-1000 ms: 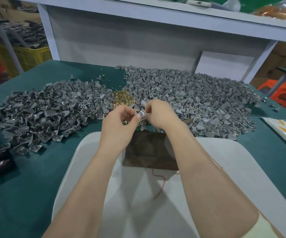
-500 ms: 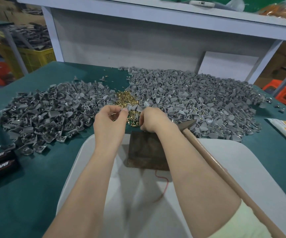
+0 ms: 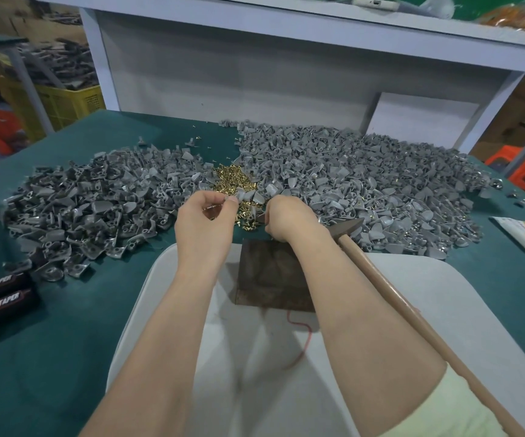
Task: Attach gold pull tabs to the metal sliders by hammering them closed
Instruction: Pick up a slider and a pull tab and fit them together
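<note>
Now one grey slider [image 3: 241,196] is pinched by the left hand [image 3: 204,222] at frame centre, above the gold pull tabs [image 3: 234,181]; hammering on it is not begun, I judge. The right hand [image 3: 289,220] curls round the hammer [image 3: 390,288] near its head. Big slider piles [image 3: 365,171] remain. The white tray [image 3: 444,310] holds a dark block [image 3: 270,279]; the yellow crate [image 3: 69,104], upper left, holds grey parts.

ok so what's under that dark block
The dark block rests on the white board, and a red string trails out from its near edge. Anything else beneath it is hidden by the block itself.
</note>
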The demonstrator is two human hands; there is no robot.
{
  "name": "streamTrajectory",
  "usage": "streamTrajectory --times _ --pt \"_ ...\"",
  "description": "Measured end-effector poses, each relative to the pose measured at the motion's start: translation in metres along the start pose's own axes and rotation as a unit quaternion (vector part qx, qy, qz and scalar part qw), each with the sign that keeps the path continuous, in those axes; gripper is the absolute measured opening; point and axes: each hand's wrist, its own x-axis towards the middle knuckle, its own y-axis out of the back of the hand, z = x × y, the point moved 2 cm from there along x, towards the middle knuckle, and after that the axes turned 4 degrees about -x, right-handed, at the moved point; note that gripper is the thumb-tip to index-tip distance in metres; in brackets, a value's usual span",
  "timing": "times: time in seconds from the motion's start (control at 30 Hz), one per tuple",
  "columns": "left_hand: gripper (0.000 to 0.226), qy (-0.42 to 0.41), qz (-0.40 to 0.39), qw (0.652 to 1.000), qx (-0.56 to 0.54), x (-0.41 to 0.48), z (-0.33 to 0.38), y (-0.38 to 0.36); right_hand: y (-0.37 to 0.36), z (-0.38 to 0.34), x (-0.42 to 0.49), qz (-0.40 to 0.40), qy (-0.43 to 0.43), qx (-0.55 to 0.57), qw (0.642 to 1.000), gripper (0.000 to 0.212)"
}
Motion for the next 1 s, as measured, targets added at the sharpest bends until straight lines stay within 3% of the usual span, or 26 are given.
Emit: streamTrajectory --times 0.37,1.0 --pt "0.007 0.002 0.029 0.999 -0.037 0.001 0.002 0.002 0.004 -0.003 -0.006 0.056 0.034 0.041 0.997 0.018" --pt "0.011 0.011 0.039 0.998 -0.040 0.000 0.004 0.003 0.002 -0.040 -0.001 0.000 0.013 0.006 1.000 0.042"
